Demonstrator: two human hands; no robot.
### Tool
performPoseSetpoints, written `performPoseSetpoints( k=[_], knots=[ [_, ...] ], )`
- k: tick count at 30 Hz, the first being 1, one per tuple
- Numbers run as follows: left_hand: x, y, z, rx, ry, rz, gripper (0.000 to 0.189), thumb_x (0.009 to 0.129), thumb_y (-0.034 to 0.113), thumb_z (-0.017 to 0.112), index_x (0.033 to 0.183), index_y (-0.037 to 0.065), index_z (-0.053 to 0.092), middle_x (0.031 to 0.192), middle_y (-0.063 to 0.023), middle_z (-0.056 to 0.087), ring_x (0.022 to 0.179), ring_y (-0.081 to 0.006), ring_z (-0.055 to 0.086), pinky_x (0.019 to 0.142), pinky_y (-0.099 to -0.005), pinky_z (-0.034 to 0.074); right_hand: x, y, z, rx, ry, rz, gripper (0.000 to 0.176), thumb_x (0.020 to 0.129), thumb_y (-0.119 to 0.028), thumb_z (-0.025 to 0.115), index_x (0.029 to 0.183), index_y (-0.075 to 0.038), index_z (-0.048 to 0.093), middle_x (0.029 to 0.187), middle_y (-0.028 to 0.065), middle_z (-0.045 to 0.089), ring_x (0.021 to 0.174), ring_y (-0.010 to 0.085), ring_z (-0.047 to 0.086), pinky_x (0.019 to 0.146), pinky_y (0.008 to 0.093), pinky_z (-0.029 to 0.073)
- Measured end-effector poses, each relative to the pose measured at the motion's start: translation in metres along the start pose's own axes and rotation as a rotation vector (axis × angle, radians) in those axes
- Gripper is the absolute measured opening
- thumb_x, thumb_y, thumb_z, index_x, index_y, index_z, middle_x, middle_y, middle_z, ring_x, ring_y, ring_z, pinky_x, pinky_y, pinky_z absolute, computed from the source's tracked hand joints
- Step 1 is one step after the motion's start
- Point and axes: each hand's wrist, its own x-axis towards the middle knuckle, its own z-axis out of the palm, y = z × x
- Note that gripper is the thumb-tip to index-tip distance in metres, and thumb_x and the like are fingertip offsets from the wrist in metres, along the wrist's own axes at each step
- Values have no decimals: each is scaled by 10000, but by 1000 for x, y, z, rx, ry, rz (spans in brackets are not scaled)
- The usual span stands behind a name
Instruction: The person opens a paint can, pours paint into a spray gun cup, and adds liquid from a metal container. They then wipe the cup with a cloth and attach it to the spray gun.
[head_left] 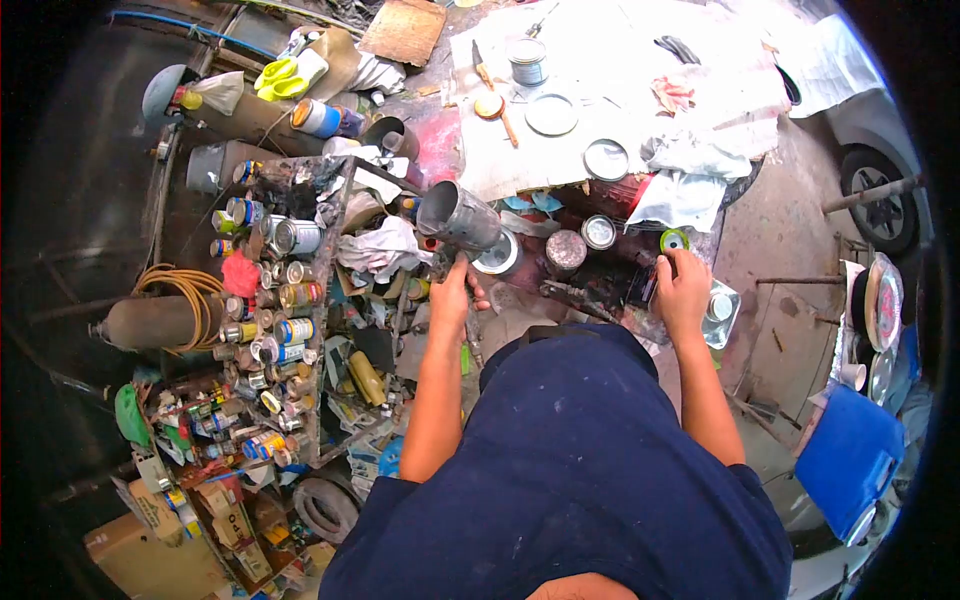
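My left hand (452,300) is closed round the handle of a spray gun, and a grey metal cup (460,215) sits tilted on top of it. Most of the gun's body is hidden by my fingers and the cup. Just behind the cup is an open tin with a pale rim (498,252). On the right, my right hand (684,288) has its fingers bent against a small can with a bright green rim (675,240); the can's lower part is hidden. Beside that wrist stands a clear container with a white cap (720,308).
Several paint tins (295,235) crowd a rack on the left, near a gas cylinder (165,322) with coiled hose (205,300). A paper-covered table (640,60) ahead bears a tin (528,62), lids and rags. A blue plastic case (850,460) and a car wheel (880,200) are at right.
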Motion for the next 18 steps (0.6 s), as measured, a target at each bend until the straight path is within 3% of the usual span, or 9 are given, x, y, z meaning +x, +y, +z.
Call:
performPoseSetpoints(
  k=[3, 9, 12, 15, 17, 18],
  knots=[
    [-1, -1, 0, -19, 5, -39, 262, 1020, 342, 623, 1018, 79, 629, 749, 4, 571, 597, -106, 573, 427, -280, 517, 1, -3, -2, 3, -15, 10, 175, 930, -217, 663, 1010, -65, 699, 998, 111, 702, 1001, 321, 644, 944, 462, 439],
    [1, -6, -4, -31, -21, -23, 253, 1021, 336, 618, 1017, 82, 607, 738, 3, 561, 582, -109, 567, 442, -296, 550, 0, 0, -1, 0, -17, -8, 192, 920, -225, 679, 1025, -66, 695, 998, 110, 700, 1004, 321, 642, 948, 465, 437],
    [2, -8, -5, -36, -22, -31, 256, 1017, 336, 622, 1029, 81, 603, 735, 2, 557, 583, -110, 569, 453, -311, 568, 3, -4, -2, -135, -119, -72, 242, 885, -251, 716, 1036, -64, 693, 1071, 119, 689, 1029, 334, 643, 942, 484, 454],
    [4, -12, -6, -32, -28, -27, 264, 1013, 342, 627, 1034, 80, 606, 737, 1, 558, 579, -112, 571, 457, -322, 576, 17, -26, 0, -298, -367, -181, 293, 848, -277, 746, 1037, -60, 689, 1132, 138, 665, 1069, 348, 639, 931, 500, 478],
    [3, -13, -3, -29, -22, -12, 272, 1010, 350, 630, 1038, 80, 609, 741, 0, 560, 575, -113, 571, 459, -320, 573, 36, -33, 24, -259, -547, -346, 311, 819, -283, 759, 1024, -59, 687, 1135, 147, 649, 1092, 352, 634, 918, 494, 497],
    [2, -14, -2, -27, -19, -7, 276, 1009, 354, 631, 1039, 80, 611, 742, -1, 561, 573, -113, 572, 459, -320, 572, 43, -42, 37, -287, -542, -434, 295, 810, -250, 749, 1026, -61, 686, 1106, 140, 650, 1099, 339, 637, 923, 478, 502]
  ],
)
